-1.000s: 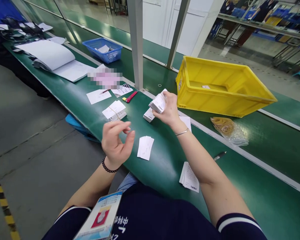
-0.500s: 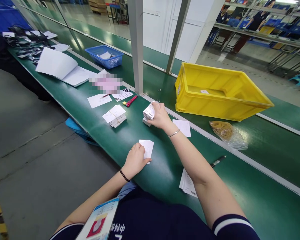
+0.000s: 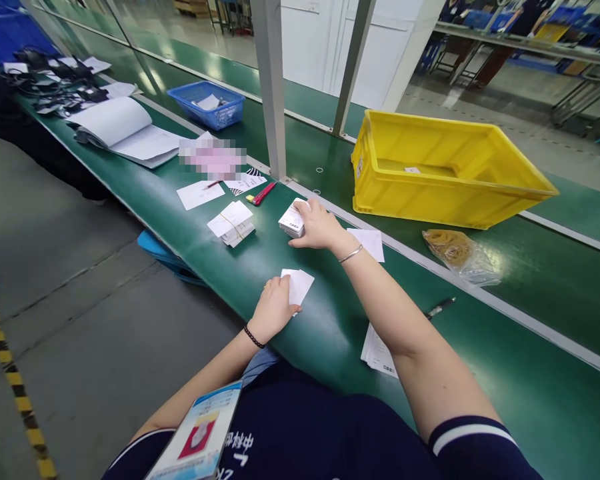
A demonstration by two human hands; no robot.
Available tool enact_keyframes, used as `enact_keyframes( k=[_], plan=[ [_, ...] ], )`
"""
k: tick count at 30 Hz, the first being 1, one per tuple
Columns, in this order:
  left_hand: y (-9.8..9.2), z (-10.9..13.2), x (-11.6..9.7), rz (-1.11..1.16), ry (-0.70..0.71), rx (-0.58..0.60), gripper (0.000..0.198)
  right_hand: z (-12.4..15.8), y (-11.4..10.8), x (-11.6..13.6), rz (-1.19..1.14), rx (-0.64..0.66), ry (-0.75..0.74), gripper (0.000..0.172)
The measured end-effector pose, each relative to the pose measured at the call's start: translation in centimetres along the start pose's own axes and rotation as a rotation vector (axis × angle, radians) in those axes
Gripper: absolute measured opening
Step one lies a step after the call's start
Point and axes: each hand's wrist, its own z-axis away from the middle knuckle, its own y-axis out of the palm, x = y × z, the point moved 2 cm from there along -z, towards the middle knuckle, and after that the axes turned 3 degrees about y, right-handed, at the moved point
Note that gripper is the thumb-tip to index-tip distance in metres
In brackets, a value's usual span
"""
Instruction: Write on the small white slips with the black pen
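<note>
My right hand point(image 3: 321, 227) is closed around a neat stack of small printed white paper slips point(image 3: 292, 220) on the green bench. The thumb is on the near side and the fingers lie over the far side. Closer to my body, my left hand point(image 3: 274, 305) grips a few white slips point(image 3: 301, 285), which fan out slightly past its fingers. To the left stands a bundle of white slips point(image 3: 232, 223) with a rubber band round it. Under my right forearm, partly hidden, lies another pile of printed slips point(image 3: 379, 355).
A yellow bin point(image 3: 450, 193) stands behind the right arm, near a bag of rubber bands point(image 3: 457, 253). A red cutter point(image 3: 263, 194) lies by the metal post point(image 3: 271, 100). Beyond are a blue basket point(image 3: 215, 110) and an open stack of sheets point(image 3: 135, 137). A pen point(image 3: 441, 307) lies right.
My right hand has shifted slightly left, and the offset stack under it now looks evenly squared. The slips in my left hand have turned and fanned a little. The camera view has shifted slightly.
</note>
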Motion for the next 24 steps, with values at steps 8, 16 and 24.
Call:
enact_keyframes(
  k=[8, 16, 24],
  plan=[
    [-2.9, -1.2, 1.4, 0.285, 0.077, -0.040, 0.028, 0.0, 0.5, -0.8, -0.144, -0.057, -0.039, 0.055],
    [-11.1, -10.8, -2.0, 0.630, 0.049, -0.427, 0.040, -0.3, 1.6, -1.3, -0.410, -0.196, -0.072, 0.063],
    [-8.4, -15.1, -2.2, 0.525, -0.059, -0.372, 0.036, 0.3, 1.6, -2.2, -0.863, -0.208, 0.111, 0.105]
  ],
)
